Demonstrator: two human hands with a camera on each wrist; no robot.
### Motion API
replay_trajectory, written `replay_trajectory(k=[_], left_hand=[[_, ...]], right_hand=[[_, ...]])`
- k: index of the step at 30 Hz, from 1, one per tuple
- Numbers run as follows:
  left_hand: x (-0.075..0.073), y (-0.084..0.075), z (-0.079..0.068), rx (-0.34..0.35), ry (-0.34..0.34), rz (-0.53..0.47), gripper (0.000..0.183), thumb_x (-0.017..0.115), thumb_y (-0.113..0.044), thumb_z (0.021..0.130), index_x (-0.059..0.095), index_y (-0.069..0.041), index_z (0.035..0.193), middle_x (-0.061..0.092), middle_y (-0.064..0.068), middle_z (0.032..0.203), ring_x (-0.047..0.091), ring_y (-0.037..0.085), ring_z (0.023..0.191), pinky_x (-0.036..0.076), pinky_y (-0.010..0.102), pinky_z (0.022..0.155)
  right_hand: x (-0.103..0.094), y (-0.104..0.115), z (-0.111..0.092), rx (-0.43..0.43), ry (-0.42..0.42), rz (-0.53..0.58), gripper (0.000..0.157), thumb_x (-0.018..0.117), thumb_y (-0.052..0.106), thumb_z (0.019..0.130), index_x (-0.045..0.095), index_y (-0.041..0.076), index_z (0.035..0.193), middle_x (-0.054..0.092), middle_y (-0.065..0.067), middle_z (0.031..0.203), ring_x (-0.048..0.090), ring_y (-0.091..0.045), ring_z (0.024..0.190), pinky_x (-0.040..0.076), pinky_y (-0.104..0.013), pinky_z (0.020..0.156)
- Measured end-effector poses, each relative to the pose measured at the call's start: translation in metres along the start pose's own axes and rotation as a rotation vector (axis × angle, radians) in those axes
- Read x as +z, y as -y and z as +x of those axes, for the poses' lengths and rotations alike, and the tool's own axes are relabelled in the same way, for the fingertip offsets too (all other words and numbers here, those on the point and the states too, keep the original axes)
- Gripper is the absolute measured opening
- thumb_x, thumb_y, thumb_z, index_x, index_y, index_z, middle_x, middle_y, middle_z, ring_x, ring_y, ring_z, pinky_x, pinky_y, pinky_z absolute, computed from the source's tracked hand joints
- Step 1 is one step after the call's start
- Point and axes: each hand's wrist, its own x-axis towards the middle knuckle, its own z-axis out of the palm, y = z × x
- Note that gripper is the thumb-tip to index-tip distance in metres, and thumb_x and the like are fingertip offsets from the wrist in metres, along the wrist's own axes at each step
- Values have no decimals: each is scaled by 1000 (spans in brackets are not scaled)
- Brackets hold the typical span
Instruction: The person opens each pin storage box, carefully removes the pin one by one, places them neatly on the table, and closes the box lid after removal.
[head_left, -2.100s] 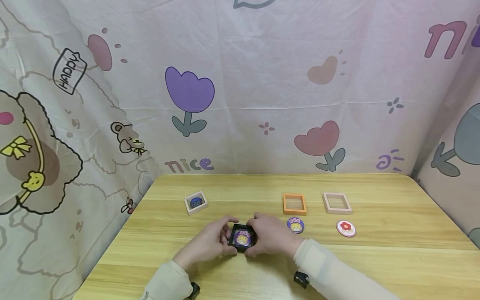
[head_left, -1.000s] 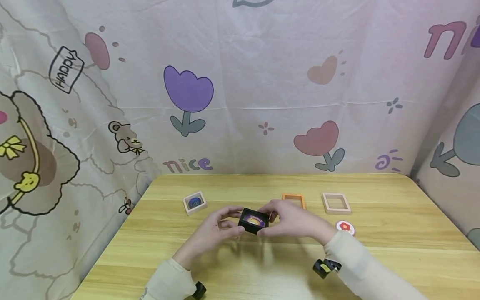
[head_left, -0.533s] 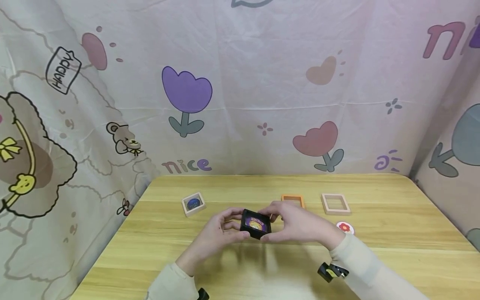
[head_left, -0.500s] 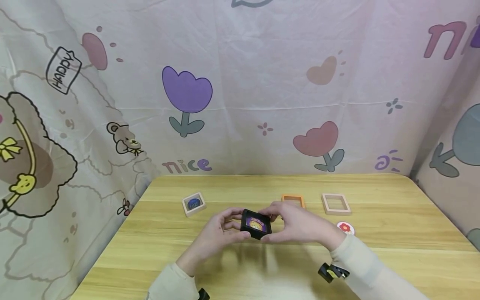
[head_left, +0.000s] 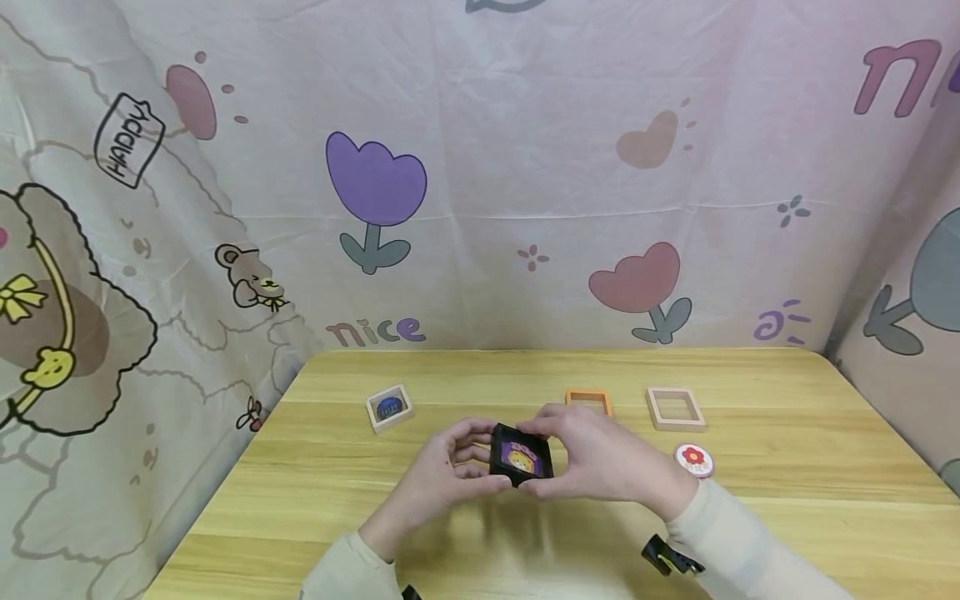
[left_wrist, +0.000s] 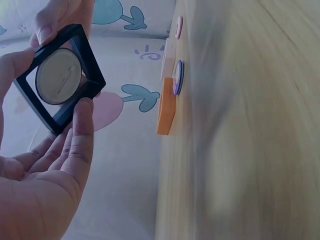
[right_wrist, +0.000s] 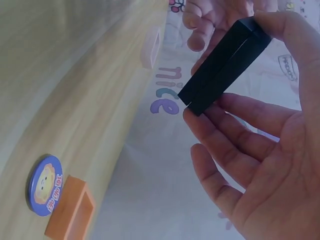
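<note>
Both hands hold a small black display frame (head_left: 496, 455) above the table, tilted. Inside it sits a round purple badge (head_left: 521, 458) with a yellow cartoon animal. The left wrist view shows the badge's pale back with its pin, behind the frame's clear window. My left hand (head_left: 453, 467) grips the left side, thumb at the near corner and fingers on the far side. My right hand (head_left: 603, 458) pinches the right side between thumb and fingers. In the right wrist view the black frame (right_wrist: 222, 67) appears edge-on, with a thin seam along its side.
On the wooden table (head_left: 337, 492) lie a pale frame (head_left: 402, 419) holding a blue badge, a partly covered orange frame (head_left: 588, 392), an empty pale frame (head_left: 677, 426) and a red-flower badge (head_left: 694, 460). A blue-rimmed badge (right_wrist: 45, 185), hidden in the head view, lies beside the orange frame.
Both hands have raised the black frame from low over the table and tilted it. In the last half second it shifts slightly right and nearer, turning a little.
</note>
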Motion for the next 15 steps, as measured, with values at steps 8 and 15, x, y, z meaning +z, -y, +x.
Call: replay_trajectory(k=[8,15], left_hand=[[7,0,-1,6,56,1,71,89,-12,88,53,4,147,66,19,134,70,18,108,63,25,95],[10,0,-1,6,50,-12,71,91,-7,83,58,2,144,69,14,132,71,17,108,64,26,96]], right_hand=[[1,4,-7,-35,-49,-75,55,88,46,79,79,15,123,69,13,100,63,-4,82,53,-20,72],[0,10,-11,-38,-52,-104,55,88,47,76,79,16,121,66,15,96,60,-3,78,50,-19,66]])
